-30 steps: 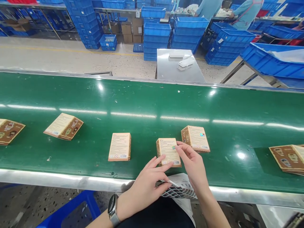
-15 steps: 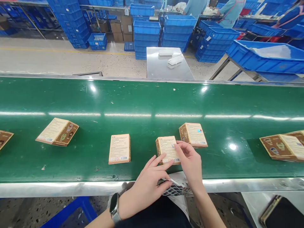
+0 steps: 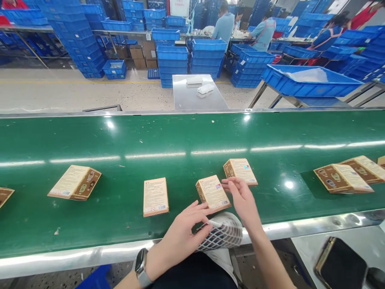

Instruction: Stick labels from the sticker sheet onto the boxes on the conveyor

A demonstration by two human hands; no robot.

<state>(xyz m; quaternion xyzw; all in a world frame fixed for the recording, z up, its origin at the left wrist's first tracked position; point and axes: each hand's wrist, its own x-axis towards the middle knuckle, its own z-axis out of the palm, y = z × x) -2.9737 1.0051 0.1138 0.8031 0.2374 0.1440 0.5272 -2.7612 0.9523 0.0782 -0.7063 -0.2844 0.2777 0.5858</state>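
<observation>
My left hand (image 3: 183,235) grips a curled sheet of small stickers (image 3: 224,235) at the belt's near edge, its fingers stretched toward a tan carton (image 3: 212,193). The carton lies flat on the green conveyor belt (image 3: 180,136) and carries a small coloured sticker near its top right. My right hand (image 3: 243,200) hovers at the carton's right edge, fingers loosely apart and holding nothing. A second carton (image 3: 240,170) lies just behind that hand, and a third (image 3: 155,196) lies to the left.
More cartons lie on the belt at the left (image 3: 75,182) and right (image 3: 341,178). A dark phone (image 3: 343,265) rests at the lower right. Beyond the belt are a metal table (image 3: 195,96), stacked blue crates (image 3: 171,56) and seated people (image 3: 224,24).
My right fingertips have come off the carton's sticker and moved to its right edge. The sticker sheet has curled up higher in my left hand. The view has tilted upward.
</observation>
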